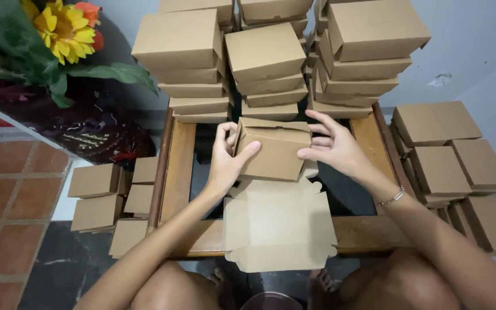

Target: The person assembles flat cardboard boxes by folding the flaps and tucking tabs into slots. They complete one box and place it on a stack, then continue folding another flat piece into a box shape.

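Nearest the camera were the person's bare knees, and just beyond them a flat, unfolded sheet of brown cardboard with notched, scalloped flaps, lying across the near rail of a low wooden table. That table serves here as the landmark: a frame of smooth, honey-coloured planks around a dark inset top.

At the table's far edge rose three tall stacks of folded boxes, all of matte kraft board with crisp edges and slightly tapered sides, piled unevenly so that corners jutted out. To the right of the table, on the pale floor, sat a lower cluster of the same boxes, packed side by side. To the left of the table lay a smaller group of boxes on terracotta tiles and dark stone. Further left and behind the table stood a bunch of flowers, yellow and orange petals above broad green leaves, over a dark, patterned cloth.

Above the middle of the table, held clear of its top, was a single closed box, a squat wedge shape with its lid flaps tucked down. The left hand grasped its left side, thumb pressed across the front face and fingers curled behind. The right hand touched its right end with fingers spread and extended, thumb against the lower corner, a loose grip rather than a clench. A thin bracelet of small beads circled the right wrist.
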